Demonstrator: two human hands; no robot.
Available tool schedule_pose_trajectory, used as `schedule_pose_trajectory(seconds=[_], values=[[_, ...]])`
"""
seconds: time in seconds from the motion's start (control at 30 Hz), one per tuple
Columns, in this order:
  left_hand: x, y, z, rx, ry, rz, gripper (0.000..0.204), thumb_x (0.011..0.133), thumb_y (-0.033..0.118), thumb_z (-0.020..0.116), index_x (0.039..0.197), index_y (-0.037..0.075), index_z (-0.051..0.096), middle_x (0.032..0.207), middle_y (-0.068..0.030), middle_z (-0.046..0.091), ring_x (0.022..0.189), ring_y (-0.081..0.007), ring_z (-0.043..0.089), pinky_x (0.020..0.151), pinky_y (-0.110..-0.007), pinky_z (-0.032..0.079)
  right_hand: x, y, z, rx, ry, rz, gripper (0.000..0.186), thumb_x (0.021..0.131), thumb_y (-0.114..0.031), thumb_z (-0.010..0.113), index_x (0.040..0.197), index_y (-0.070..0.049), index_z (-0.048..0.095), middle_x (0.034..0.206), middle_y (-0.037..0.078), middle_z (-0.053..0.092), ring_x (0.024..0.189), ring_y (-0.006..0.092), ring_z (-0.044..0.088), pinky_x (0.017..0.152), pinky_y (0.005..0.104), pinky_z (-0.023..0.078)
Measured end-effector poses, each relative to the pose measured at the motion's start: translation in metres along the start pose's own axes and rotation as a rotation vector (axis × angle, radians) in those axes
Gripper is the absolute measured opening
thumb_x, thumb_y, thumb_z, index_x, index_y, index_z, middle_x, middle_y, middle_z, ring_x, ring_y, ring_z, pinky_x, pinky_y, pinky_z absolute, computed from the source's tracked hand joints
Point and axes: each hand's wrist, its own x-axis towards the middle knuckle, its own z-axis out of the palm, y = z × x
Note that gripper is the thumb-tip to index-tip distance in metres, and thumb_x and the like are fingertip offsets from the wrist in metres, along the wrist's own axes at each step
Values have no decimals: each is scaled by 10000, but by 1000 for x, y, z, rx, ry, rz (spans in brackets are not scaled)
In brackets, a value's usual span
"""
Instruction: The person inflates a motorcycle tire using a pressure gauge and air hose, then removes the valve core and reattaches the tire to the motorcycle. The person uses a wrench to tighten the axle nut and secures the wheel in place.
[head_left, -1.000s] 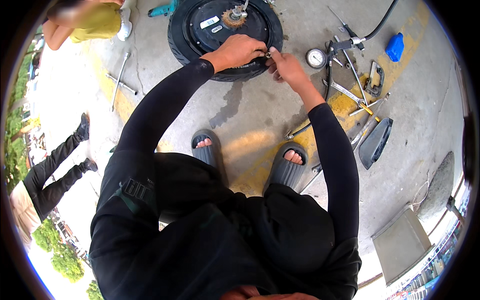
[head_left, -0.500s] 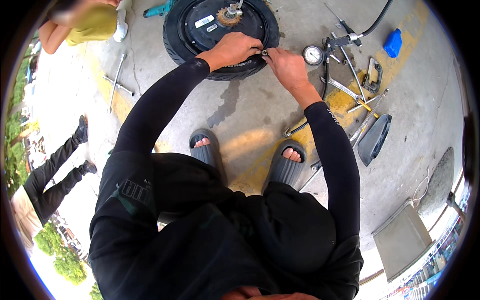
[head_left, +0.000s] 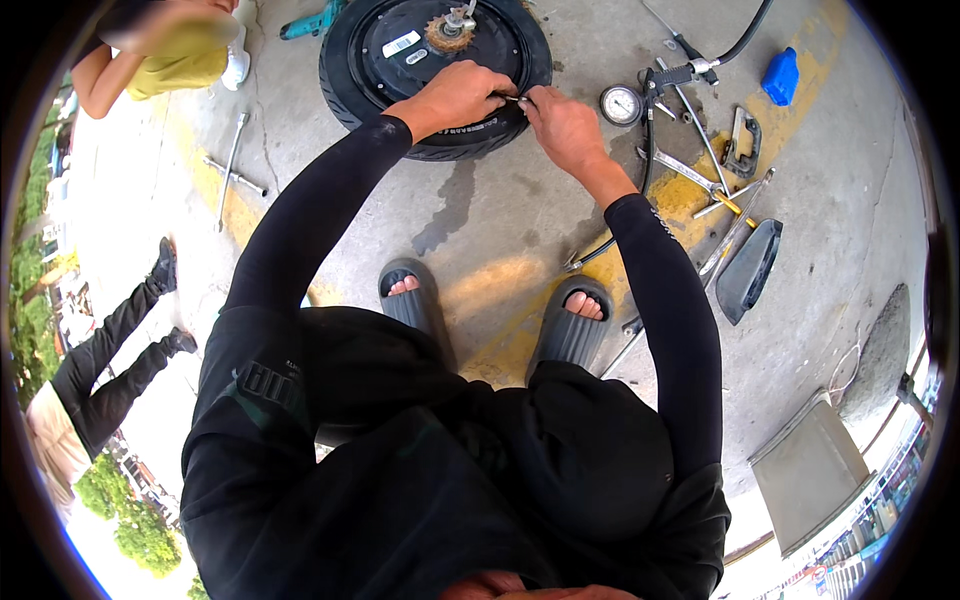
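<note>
A black tyre (head_left: 352,108) on a wheel with a dark hub lies flat on the ground. A rusty sprocket (head_left: 449,33) and an axle sit at its middle. Over the near right part of the wheel, my left hand (head_left: 455,98) and my right hand (head_left: 566,128) meet with fingertips pinched. Between them is a small, thin metal piece (head_left: 513,98), mostly covered by the fingers; whether it is fixed to the wheel I cannot tell. To the right of my right hand lies a round pressure gauge (head_left: 621,105) with a hose.
Right of me lie wrenches (head_left: 690,172), a C-shaped clamp (head_left: 742,143), a blue bottle (head_left: 781,77) and a dark curved cover (head_left: 749,271). A cross wrench (head_left: 233,172) and a teal power tool (head_left: 312,20) are on the left. Two other people are at the left.
My fingertips have shifted slightly at the small metal piece, which showed a round end before and now looks thin. Both hands stay pinched together over the wheel; the view has moved a little.
</note>
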Motion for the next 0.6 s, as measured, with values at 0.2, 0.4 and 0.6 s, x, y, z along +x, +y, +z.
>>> schedule_pose_trajectory(seconds=[0.2,0.4,0.6], values=[[-3,0,3,-9,52,-36,173,872,130,726,1024,61,770,940,-150,750,853,-346,722,776,-413,572,9,2,9,170,-82,174,268,991,-289,594,922,-38,657,856,166,710,806,407,676,699,493,537],[2,5,1,38,84,13,170,872,130,709,1016,62,768,927,-153,741,858,-356,713,775,-420,569,18,2,1,880,-256,683,321,977,-268,603,868,24,676,674,110,636,559,245,621,529,383,485],[7,2,0,6,-3,25,203,887,145,713,1063,49,748,973,-150,746,863,-345,719,773,-410,561,4,18,18,364,-58,279,330,973,-305,598,930,-1,721,804,176,709,691,325,689,691,432,544]])
